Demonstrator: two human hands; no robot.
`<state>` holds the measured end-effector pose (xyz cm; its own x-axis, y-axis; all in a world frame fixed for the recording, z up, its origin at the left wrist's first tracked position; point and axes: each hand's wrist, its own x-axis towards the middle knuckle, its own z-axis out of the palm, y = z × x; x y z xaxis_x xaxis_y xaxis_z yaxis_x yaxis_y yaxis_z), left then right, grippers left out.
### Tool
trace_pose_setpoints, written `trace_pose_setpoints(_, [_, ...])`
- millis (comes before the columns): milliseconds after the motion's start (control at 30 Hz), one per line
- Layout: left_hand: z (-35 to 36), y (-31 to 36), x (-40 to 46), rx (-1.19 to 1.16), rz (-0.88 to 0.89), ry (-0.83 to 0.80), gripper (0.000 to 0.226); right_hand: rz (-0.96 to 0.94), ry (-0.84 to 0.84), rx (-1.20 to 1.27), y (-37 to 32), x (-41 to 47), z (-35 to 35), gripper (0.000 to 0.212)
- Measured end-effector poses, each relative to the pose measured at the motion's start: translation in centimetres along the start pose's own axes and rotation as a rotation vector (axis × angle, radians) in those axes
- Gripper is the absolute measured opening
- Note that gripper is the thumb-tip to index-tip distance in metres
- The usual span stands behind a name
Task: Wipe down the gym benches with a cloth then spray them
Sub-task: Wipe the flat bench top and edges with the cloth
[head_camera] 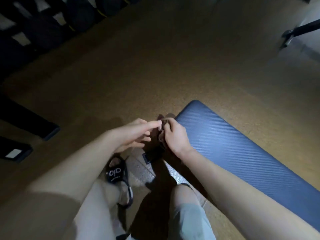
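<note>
A blue ribbed bench pad (233, 144) runs from the centre toward the lower right. Just off its near-left corner, my right hand (174, 135) grips a dark brown cloth (161, 134), bunched and hanging down from the fist. My left hand (136, 134) is beside it, fingers stretched out with their tips touching the cloth's upper edge; the image is blurred there, so a pinch is not plain. No spray bottle is in view.
The floor (155, 66) is brown and speckled. Dark racked equipment (43, 23) lines the upper left. Two dark flat pads (26, 118) lie at the left. A black sandal (116, 172) is on my foot below the hands. A black stand (297, 32) is at the upper right.
</note>
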<state>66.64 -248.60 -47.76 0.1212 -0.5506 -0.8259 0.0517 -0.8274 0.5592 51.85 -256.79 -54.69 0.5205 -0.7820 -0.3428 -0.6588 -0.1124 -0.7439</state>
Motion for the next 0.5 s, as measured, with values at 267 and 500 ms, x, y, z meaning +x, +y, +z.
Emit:
trace_pose_setpoints(267, [-2.2, 2.5, -19.1, -0.359, 0.113, 0.302, 0.083, 0.363, -0.224, 0.706, -19.9, -10.2, -4.6, 0.029])
trace_pose_setpoints(500, [-5.0, 0.8, -35.6, -0.352, 0.121, 0.547, 0.035, 0.375, -0.534, 0.627, -32.6, -19.7, -7.5, 0.032])
